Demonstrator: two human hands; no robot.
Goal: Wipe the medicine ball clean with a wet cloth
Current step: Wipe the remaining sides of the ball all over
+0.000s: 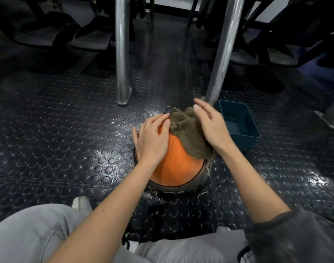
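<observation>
Your left hand (pixel 152 138) lies flat, fingers spread, on the orange medicine ball (pixel 178 168), which sits on the studded floor mat (pixel 67 149) under both palms. Just right of it, your right hand (pixel 209 128) rests on the brown cloth (pixel 187 130) draped over the ball's top (fingers loose, nearly straight). Just right of that hand stands a blue tub (pixel 240 124).

Blue tub (pixel 238 122) stands upright on the black studded floor (pixel 57 130). One steel post (pixel 223 54) meets the floor just behind the tub and leans. A second post (pixel 122 54) stands upright, well left of the tub. Wet speckles (pixel 128 118) on the floor left of the tub. Metal foot plate (pixel 327 120) right of the tub, at the frame edge. Dark machine bases (pixel 48 35) far behind it. My grey trousers (pixel 29 234) and white shoe (pixel 82 204) lie nearer me than the tub.
</observation>
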